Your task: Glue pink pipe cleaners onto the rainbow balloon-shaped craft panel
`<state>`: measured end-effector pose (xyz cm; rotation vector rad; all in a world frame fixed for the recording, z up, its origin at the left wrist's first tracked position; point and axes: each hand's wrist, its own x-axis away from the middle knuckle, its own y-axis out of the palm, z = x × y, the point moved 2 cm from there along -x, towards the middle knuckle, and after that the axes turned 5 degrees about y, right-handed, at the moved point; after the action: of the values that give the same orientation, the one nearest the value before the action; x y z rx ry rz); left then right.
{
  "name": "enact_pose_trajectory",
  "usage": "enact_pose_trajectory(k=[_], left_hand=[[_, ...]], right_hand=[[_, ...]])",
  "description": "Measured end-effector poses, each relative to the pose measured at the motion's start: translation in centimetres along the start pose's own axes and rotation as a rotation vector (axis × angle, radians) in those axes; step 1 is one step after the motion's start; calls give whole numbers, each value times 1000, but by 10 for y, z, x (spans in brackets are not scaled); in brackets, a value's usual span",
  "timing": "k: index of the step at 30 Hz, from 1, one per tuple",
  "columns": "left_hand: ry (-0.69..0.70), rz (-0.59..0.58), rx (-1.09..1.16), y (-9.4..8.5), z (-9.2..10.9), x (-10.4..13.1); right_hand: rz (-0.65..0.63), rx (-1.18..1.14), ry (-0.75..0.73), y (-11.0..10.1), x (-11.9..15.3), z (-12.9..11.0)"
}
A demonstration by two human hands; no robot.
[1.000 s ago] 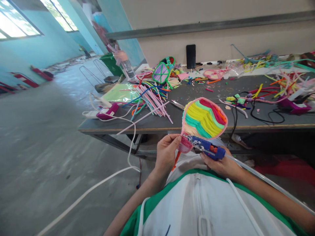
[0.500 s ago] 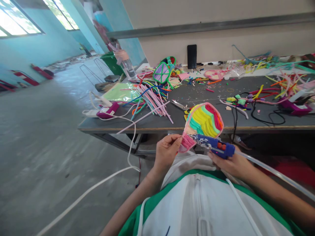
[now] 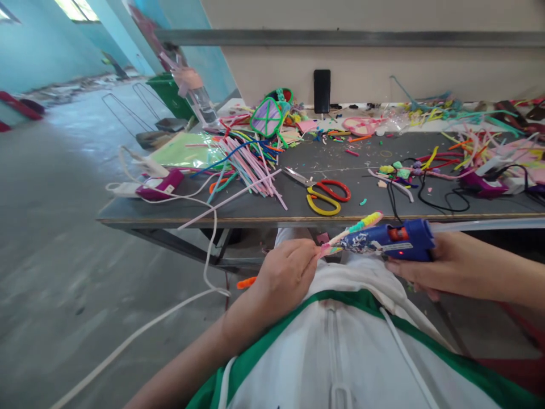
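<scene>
My left hand (image 3: 293, 267) pinches a striped pipe-cleaner panel (image 3: 364, 221) by its near end, just off the table's front edge. The panel is seen nearly edge-on, so most of its face is hidden. My right hand (image 3: 419, 272) is wrapped round a blue hot glue gun (image 3: 404, 241), whose nozzle is whitened with old glue and a small red light is lit. The nozzle tip is at the panel, close to my left fingers; I cannot tell whether it touches. An orange fuzzy stem end (image 3: 246, 282) pokes out beside my left wrist.
Scissors (image 3: 323, 193) with red and yellow handles lie on the grey table (image 3: 293, 218). Pink pipe cleaners (image 3: 251, 165) are heaped at the left, near a purple power strip (image 3: 159, 184) with a white cable (image 3: 208, 244). A phone (image 3: 322, 91) leans against the wall.
The panel has turned from face-up to nearly edge-on. My left hand has rolled over, its back now upward. The glue gun has moved slightly right, and the scissors show fully.
</scene>
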<state>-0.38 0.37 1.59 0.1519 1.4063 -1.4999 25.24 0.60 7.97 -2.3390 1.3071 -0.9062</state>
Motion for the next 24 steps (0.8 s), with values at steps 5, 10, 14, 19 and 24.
enact_pose_trajectory(k=[5, 10, 14, 19, 24], left_hand=[[81, -31, -64, -1, 5, -2], [54, -65, -57, -2, 6, -3], [103, -58, -79, -1, 7, -1], [162, -11, -152, -1, 11, -5], [198, -3, -200, -1, 13, -7]], right_hand=[[-7, 23, -11, 4, -5, -4], [-25, 80, -10, 6, -6, -4], [-46, 132, 17, 6, -6, -2], [-90, 229, 147, 3, -4, -8], [-75, 276, 185, 3, -4, -10]])
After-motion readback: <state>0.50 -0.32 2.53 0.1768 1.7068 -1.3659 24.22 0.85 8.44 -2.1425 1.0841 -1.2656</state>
